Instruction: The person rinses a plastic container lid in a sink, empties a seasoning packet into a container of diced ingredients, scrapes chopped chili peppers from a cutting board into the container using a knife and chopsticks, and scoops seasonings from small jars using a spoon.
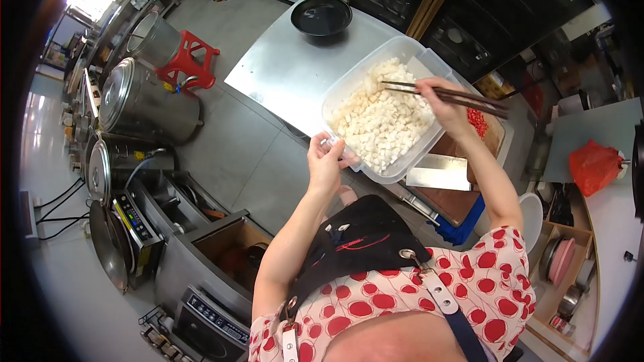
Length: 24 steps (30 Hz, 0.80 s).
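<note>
A clear plastic tub [329,106] full of white diced cubes [386,127] sits at the near edge of a steel table. My left hand [327,157] grips the tub's near left rim, thumb on top. In my right hand [441,102] is a pair of long dark chopsticks [469,99]; their tips reach into the cubes at the far side. A cleaver [439,174] with a broad blade lies right of the tub on a wooden cutting board [453,206]. Chopped red pieces [477,121] lie on the board beyond my right wrist.
A black bowl [321,16] stands at the far end of the steel table [268,70]. Large steel pots [144,104] and cooking equipment line the left. A red stool [194,60] holds another pot. A red plastic bag [595,167] is at right.
</note>
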Each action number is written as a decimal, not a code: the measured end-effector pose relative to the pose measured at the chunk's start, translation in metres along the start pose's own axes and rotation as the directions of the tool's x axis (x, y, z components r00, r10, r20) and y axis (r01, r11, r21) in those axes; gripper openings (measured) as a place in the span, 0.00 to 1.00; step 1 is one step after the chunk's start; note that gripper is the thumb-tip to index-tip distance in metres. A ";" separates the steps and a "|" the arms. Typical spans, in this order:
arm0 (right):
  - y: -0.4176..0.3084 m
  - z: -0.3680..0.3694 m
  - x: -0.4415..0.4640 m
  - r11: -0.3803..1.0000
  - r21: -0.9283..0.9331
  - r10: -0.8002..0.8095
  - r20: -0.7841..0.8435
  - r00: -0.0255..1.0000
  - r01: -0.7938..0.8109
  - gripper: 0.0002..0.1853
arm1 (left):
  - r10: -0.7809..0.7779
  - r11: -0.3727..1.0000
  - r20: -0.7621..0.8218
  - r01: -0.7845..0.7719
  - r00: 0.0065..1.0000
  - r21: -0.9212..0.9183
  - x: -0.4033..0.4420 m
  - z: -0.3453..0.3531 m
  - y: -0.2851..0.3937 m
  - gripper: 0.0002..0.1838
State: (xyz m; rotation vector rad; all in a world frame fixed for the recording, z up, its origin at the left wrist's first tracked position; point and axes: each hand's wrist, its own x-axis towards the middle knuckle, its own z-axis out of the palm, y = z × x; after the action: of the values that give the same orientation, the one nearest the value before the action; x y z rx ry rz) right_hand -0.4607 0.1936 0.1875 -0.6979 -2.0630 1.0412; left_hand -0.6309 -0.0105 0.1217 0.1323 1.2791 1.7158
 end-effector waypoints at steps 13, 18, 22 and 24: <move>0.059 0.001 -0.012 0.925 0.061 0.366 0.131 0.921 -0.376 0.09 | 0.020 1.000 -0.036 -0.020 0.999 -0.009 0.000 0.004 -0.002 0.15; 0.006 -0.011 -0.037 0.961 0.069 0.244 0.240 0.940 -0.268 0.09 | 0.037 0.999 -0.034 -0.038 0.999 -0.025 0.001 0.002 -0.006 0.15; -0.062 -0.031 -0.039 0.973 0.071 0.192 0.272 0.943 -0.219 0.07 | 0.018 1.000 -0.033 -0.019 0.999 -0.020 -0.001 0.003 -0.003 0.14; -0.073 -0.024 -0.048 0.985 0.091 0.101 0.396 0.913 -0.148 0.06 | 0.015 1.000 -0.028 -0.016 0.999 -0.010 -0.002 0.001 -0.002 0.14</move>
State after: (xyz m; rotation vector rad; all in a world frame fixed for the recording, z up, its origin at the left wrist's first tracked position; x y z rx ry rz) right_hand -0.4233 0.1309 0.2418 -0.6028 -2.2882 1.4630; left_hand -0.6279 -0.0110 0.1216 0.1125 1.2931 1.7426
